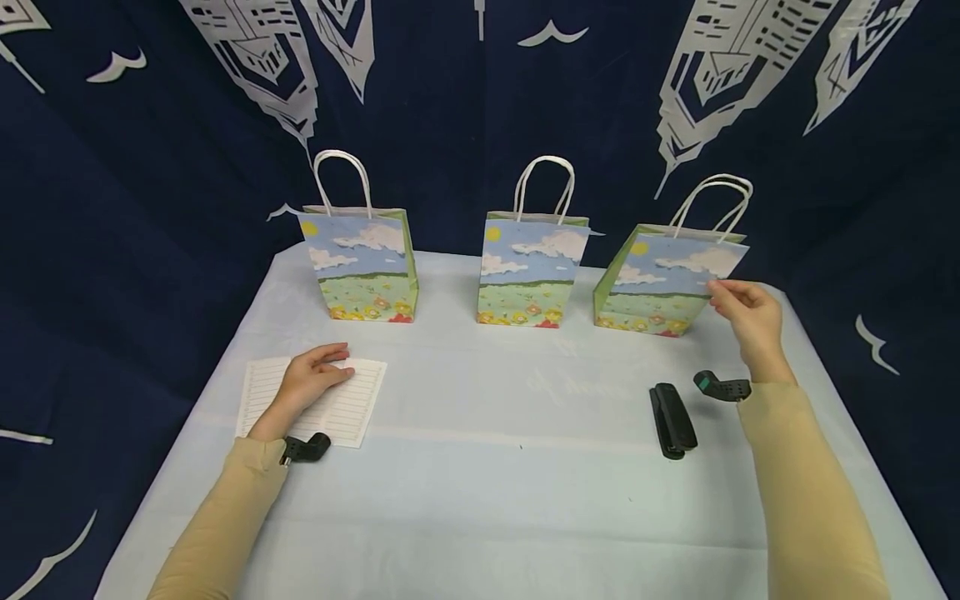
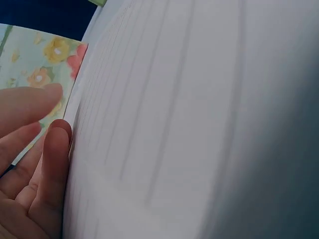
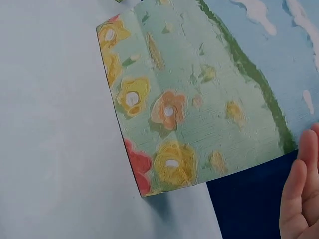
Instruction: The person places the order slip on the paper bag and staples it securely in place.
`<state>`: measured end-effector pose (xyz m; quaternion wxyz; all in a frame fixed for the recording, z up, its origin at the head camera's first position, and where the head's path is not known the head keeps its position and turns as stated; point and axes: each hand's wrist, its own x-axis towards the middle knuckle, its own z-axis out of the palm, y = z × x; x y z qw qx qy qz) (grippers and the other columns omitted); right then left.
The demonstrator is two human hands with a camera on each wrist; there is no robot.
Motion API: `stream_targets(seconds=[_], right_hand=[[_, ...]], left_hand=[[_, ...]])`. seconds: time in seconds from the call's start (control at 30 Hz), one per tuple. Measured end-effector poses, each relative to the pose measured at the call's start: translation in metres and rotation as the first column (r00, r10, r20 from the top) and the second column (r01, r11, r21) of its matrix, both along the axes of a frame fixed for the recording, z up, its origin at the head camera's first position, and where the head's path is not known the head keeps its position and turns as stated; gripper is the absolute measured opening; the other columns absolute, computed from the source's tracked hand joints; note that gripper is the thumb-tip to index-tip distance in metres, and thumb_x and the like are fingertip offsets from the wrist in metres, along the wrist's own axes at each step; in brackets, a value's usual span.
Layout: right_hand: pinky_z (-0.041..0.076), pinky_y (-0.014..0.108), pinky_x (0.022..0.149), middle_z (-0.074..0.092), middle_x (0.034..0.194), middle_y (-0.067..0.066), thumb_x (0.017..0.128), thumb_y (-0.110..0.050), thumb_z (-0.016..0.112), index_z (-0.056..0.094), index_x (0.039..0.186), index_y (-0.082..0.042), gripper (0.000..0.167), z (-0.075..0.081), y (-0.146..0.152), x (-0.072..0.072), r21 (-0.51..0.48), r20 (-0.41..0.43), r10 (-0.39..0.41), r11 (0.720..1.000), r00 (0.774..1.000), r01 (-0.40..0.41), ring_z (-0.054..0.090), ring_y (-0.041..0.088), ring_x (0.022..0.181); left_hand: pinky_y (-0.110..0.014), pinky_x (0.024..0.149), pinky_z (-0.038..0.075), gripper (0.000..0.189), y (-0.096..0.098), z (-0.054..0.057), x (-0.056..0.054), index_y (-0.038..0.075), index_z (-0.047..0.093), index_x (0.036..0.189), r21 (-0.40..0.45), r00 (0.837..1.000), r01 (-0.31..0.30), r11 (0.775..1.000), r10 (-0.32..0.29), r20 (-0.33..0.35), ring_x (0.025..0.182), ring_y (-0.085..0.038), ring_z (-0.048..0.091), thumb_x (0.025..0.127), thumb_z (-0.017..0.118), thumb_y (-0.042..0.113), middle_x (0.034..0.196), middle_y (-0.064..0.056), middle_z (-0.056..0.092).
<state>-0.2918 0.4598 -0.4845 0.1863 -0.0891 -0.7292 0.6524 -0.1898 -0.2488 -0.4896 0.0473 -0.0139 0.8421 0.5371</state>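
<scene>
Lined white paper (image 1: 348, 412) lies at the left of the table. Over its upper part is my left hand (image 1: 306, 379), fingers loosely extended; the left wrist view has the fingertips (image 2: 57, 142) beside the ruled sheet. At the right stands a small paper gift bag (image 1: 660, 279) with white handles and a printed flower meadow under a blue sky. The thumb and fingers of my right hand (image 1: 750, 321) are at its right edge. Up close, the right wrist view gives the bag's flowered front (image 3: 194, 99) and fairly straight fingertips (image 3: 294, 179) beside that edge.
Two matching gift bags stand along the back, one at left (image 1: 363, 267) and one in the middle (image 1: 532, 271). A black stapler (image 1: 672, 421) lies on the white-covered table (image 1: 487, 492), below the right bag. Behind hangs a dark blue curtain (image 1: 450, 108) with white prints.
</scene>
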Motion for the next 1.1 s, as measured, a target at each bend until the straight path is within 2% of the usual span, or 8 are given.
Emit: stream_targets(seconds=[0.13,0.27,0.4,0.53,0.7,0.9,1.03,1.1], right_hand=[[0.047,0.011,0.065,0.065,0.083,-0.005,0.078,-0.025,0.079,0.067,0.091,-0.010,0.023,0.046,-0.038,0.024,-0.015,0.043,-0.070,0.997,0.997,0.070,0.058,0.006,0.071],[0.042,0.011,0.065,0.056,0.084,-0.012,0.079,-0.032,0.076,0.059,0.088,-0.019,0.023,0.080,-0.068,0.042,0.106,0.129,-0.143,0.986,0.981,0.130,0.051,0.002,0.073],[0.043,0.015,0.081,0.054,0.109,-0.007,0.079,-0.036,0.075,0.055,0.112,-0.022,0.041,0.084,-0.067,0.035,0.157,0.165,-0.144,0.981,0.976,0.118,0.052,0.002,0.092],[0.037,0.023,0.099,0.047,0.137,-0.001,0.080,-0.033,0.075,0.044,0.138,-0.023,0.066,0.069,-0.046,0.014,0.127,0.138,-0.038,0.992,0.990,0.020,0.048,0.008,0.112],[0.018,0.034,0.112,0.037,0.147,-0.002,0.088,-0.033,0.066,0.039,0.143,-0.028,0.061,0.089,-0.062,0.022,0.025,0.111,0.111,0.993,0.988,-0.114,0.036,0.010,0.128],[0.022,0.032,0.111,0.048,0.136,-0.006,0.088,-0.027,0.067,0.050,0.135,-0.025,0.050,0.080,-0.050,0.013,-0.135,0.000,0.199,0.971,0.980,-0.197,0.041,0.005,0.123],[0.015,0.037,0.113,0.056,0.115,-0.007,0.089,-0.023,0.066,0.057,0.122,-0.018,0.034,0.085,-0.056,0.020,-0.231,-0.029,0.225,0.947,0.974,-0.226,0.048,0.007,0.111],[0.022,0.037,0.109,0.056,0.106,-0.006,0.091,-0.021,0.064,0.057,0.112,-0.016,0.023,0.092,-0.061,0.025,-0.264,-0.030,0.243,0.934,0.970,-0.242,0.049,0.008,0.104]], left_hand=[[-0.014,0.069,0.045,0.049,0.001,-0.001,0.002,0.001,0.057,0.127,-0.043,0.999,-0.023,0.999,0.021,-0.033,0.069,-0.005,0.062,0.083,0.073,0.014,0.120,-0.019,0.061],[-0.016,0.063,0.047,0.044,0.002,-0.003,0.002,0.001,0.059,0.124,-0.062,0.998,-0.041,0.997,0.038,-0.048,0.068,-0.005,0.060,0.084,0.072,0.014,0.118,-0.017,0.062],[-0.017,0.061,0.049,0.039,0.004,-0.005,-0.001,0.000,0.061,0.121,-0.054,0.997,-0.061,0.997,0.058,-0.054,0.069,-0.003,0.059,0.085,0.070,0.013,0.114,-0.018,0.063],[-0.017,0.059,0.050,0.034,0.006,-0.005,-0.005,-0.001,0.062,0.117,-0.057,0.996,-0.082,0.995,0.080,-0.047,0.068,-0.002,0.058,0.087,0.068,0.012,0.110,-0.019,0.063],[-0.017,0.058,0.050,0.028,0.010,-0.002,-0.007,-0.001,0.064,0.113,-0.064,0.994,-0.107,0.992,0.105,-0.040,0.067,-0.004,0.057,0.087,0.067,0.010,0.107,-0.019,0.064],[-0.017,0.059,0.051,0.025,0.014,-0.002,-0.009,-0.002,0.066,0.110,-0.054,0.991,-0.128,0.990,0.126,-0.043,0.067,-0.004,0.057,0.088,0.066,0.010,0.104,-0.019,0.065],[-0.018,0.060,0.052,0.025,0.015,-0.002,-0.009,-0.002,0.065,0.110,-0.024,0.993,-0.109,0.994,0.108,-0.040,0.067,-0.004,0.059,0.088,0.066,0.010,0.103,-0.020,0.065],[-0.019,0.061,0.052,0.025,0.016,0.000,-0.008,-0.003,0.065,0.110,-0.017,0.995,-0.086,0.996,0.085,-0.049,0.069,-0.005,0.060,0.089,0.066,0.011,0.102,-0.020,0.065]])
